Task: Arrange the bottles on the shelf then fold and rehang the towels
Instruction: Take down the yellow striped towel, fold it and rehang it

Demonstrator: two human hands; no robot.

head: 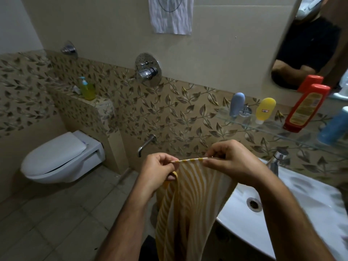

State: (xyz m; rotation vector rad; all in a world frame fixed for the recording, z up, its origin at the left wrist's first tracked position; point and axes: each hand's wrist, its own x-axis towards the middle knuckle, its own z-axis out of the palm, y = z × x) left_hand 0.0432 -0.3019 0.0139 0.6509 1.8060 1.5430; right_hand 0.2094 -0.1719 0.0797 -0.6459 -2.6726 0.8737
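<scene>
No text can be read with certainty. Paper sheet (171,15) on the wall carries part of a dark circle with cut-off dark marks inside, possibly digits; illegible. Red bottle (306,108) on the glass shelf (263,127) has a yellow label with printed lines, too blurred to read. Yellow bottle (265,110) bears a small white sticker with a red mark; characters not resolvable.

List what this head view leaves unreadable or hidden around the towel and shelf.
- Striped towel: lower end cut off by the bottom edge.
- Blue bottle: blurred, cropped by the right edge.
- Red bottle: label print too small.
- Left hand: fingertips curled out of sight.
</scene>
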